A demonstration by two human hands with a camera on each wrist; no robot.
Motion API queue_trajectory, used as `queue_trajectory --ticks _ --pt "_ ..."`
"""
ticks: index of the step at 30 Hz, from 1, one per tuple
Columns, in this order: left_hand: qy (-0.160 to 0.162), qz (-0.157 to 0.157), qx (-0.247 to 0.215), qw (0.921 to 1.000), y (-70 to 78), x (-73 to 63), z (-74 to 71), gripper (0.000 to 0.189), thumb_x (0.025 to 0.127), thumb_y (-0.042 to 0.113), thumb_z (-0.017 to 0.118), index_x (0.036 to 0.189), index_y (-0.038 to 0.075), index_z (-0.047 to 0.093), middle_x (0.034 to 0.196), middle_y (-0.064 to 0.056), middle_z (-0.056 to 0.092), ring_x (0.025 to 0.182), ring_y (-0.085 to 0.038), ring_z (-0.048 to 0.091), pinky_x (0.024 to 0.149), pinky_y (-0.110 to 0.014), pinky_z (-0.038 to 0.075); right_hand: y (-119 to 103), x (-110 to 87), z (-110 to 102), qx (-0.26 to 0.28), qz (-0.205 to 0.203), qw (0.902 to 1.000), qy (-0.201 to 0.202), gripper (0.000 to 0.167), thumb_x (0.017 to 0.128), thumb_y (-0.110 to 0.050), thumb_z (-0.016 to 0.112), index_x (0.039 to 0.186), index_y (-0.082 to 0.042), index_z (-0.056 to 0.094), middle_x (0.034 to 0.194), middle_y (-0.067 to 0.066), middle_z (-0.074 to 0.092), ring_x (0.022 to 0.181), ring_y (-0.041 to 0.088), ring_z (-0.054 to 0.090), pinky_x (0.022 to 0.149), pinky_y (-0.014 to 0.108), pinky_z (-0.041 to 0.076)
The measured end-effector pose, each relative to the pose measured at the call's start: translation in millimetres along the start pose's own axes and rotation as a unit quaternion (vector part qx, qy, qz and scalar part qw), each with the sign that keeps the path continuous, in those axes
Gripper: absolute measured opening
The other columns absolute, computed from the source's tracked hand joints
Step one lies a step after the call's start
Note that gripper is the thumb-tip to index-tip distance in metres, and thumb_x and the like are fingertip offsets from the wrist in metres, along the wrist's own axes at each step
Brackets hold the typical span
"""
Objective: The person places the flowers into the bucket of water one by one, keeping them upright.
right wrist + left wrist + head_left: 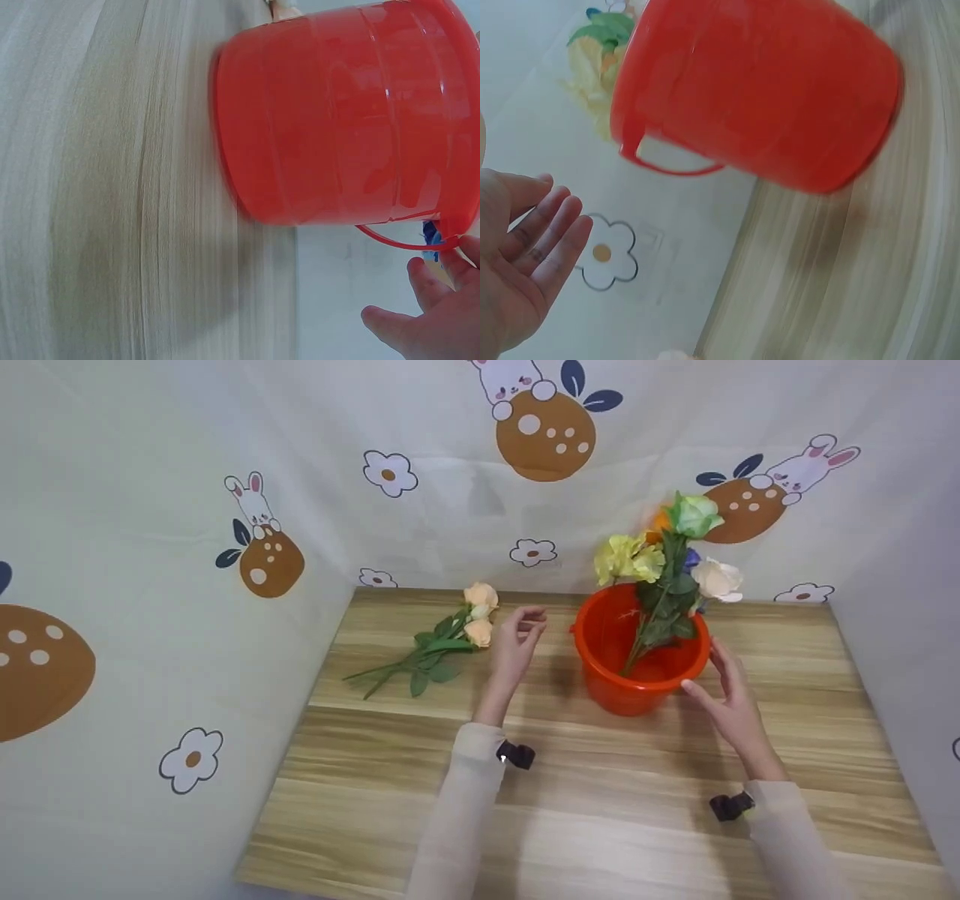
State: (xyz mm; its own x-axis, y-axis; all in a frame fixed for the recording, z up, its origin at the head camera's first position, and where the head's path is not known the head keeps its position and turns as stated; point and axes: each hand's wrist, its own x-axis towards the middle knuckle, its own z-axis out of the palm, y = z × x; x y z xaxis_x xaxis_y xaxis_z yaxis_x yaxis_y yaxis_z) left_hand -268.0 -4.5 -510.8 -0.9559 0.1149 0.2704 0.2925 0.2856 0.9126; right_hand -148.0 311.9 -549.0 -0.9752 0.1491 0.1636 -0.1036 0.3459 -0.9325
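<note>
A red bucket [634, 690] with a thin red handle [679, 171] stands upright. Artificial flowers lean inside it: a yellow one [628, 559], a pale green rose [695, 516], a cream rose [718, 580], with orange and blue blooms partly hidden behind. At the bucket's right side my right hand [731, 705] has its thumb and fingers spread against the rim, close to the handle's end in the right wrist view. My left hand [516, 641] hovers left of the bucket, fingers loosely bent and holding nothing. Just beside it, a stem of peach roses [478, 634] lies on the table.
The wood-grain table [360, 780] meets a pale cloth backdrop [442, 525] printed with rabbits and flowers at the back and sides. Both sleeves carry a black wrist camera, such as the left one [517, 755]. The bucket is near the table's back edge.
</note>
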Motion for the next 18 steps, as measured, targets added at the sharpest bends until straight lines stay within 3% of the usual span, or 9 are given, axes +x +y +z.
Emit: queue_trajectory --ticks 3,8,11,14,18 --pt "0.012 0.005 0.017 0.9998 -7.8 1.7 -13.2 0.02 0.095 0.006 0.065 0.114 -0.001 0.068 0.106 -0.015 0.073 0.093 -0.027 0.071 0.081 -0.029 0.061 -11.3 -3.4 0.4 0.004 0.001 1.0 0.003 0.08 0.093 -0.002 0.067 0.158 -0.005 0.021 0.163 0.02 0.022 0.149 0.042 0.022 0.127 0.048 0.016" --pt "0.032 0.004 0.057 0.9979 -25.1 2.8 -36.7 0.022 0.096 0.012 0.065 0.116 0.003 0.068 0.106 -0.012 0.073 0.094 -0.024 0.071 0.08 -0.03 0.061 -30.7 -9.9 1.7 0.004 -0.015 0.9999 0.005 0.078 0.092 -0.001 0.068 0.155 0.002 0.023 0.16 0.025 0.024 0.147 0.046 0.025 0.119 0.012 0.023" --pt "0.048 -0.003 0.082 0.9955 -37.6 1.0 -50.2 0.023 0.097 0.014 0.065 0.118 0.005 0.068 0.106 -0.01 0.074 0.093 -0.023 0.071 0.08 -0.031 0.061 -30.0 -10.2 1.7 -0.002 -0.02 0.9998 0.007 0.077 0.091 0.0 0.068 0.155 0.004 0.024 0.16 0.026 0.025 0.146 0.046 0.026 0.111 0.001 0.024" --pt "0.067 -0.011 0.098 0.9929 -50.7 -1.2 -62.9 0.023 0.097 0.013 0.065 0.118 0.004 0.068 0.105 -0.011 0.074 0.093 -0.024 0.071 0.081 -0.034 0.061 -24.5 -8.5 1.2 -0.007 -0.012 0.9999 0.005 0.078 0.092 -0.001 0.067 0.156 0.0 0.023 0.161 0.024 0.024 0.148 0.044 0.025 0.12 0.013 0.022" --pt "0.092 -0.032 0.112 0.9888 -64.6 -4.1 -78.9 0.021 0.097 0.011 0.064 0.116 0.004 0.068 0.106 -0.011 0.073 0.097 -0.025 0.07 0.085 -0.037 0.06 -23.9 -7.4 -0.2 -0.007 -0.001 1.0 0.001 0.079 0.093 -0.004 0.067 0.158 -0.004 0.022 0.163 0.021 0.022 0.149 0.041 0.023 0.126 0.048 0.017"
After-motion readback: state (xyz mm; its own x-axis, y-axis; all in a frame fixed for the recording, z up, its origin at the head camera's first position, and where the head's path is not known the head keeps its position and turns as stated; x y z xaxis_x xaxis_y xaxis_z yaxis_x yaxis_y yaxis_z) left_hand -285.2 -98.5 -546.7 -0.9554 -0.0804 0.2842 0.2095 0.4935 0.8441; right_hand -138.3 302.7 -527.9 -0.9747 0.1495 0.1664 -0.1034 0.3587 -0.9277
